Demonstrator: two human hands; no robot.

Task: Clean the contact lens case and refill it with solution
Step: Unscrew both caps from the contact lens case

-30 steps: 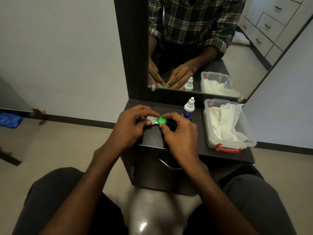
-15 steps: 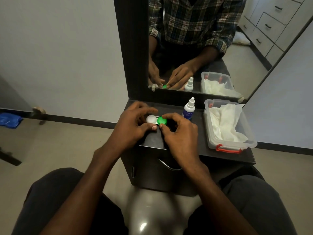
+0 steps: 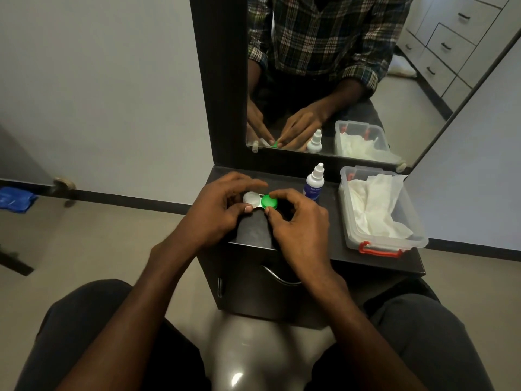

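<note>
Contact lens case (image 3: 260, 200) sits on the dark vanity top (image 3: 324, 230), near its left-front part, both caps on: white cap (image 3: 251, 198) left, green cap (image 3: 269, 202) right. Left hand (image 3: 217, 210) pinches the white side w/ thumb + fingers, steadying it. Right hand (image 3: 296, 221) curls round the green cap, prob. about to unscrew. Solution bottle (image 3: 314, 183) stands just beside, capped; tissues (image 3: 375, 204) in clear plastic box (image 3: 386, 245) look unused. Judging by that: early stage; opening, wiping, refilling all left.

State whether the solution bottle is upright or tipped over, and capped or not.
Upright: the solution bottle stands on the dark cabinet top, white nozzle pointing up. Capped or uncapped: cannot tell.
</note>
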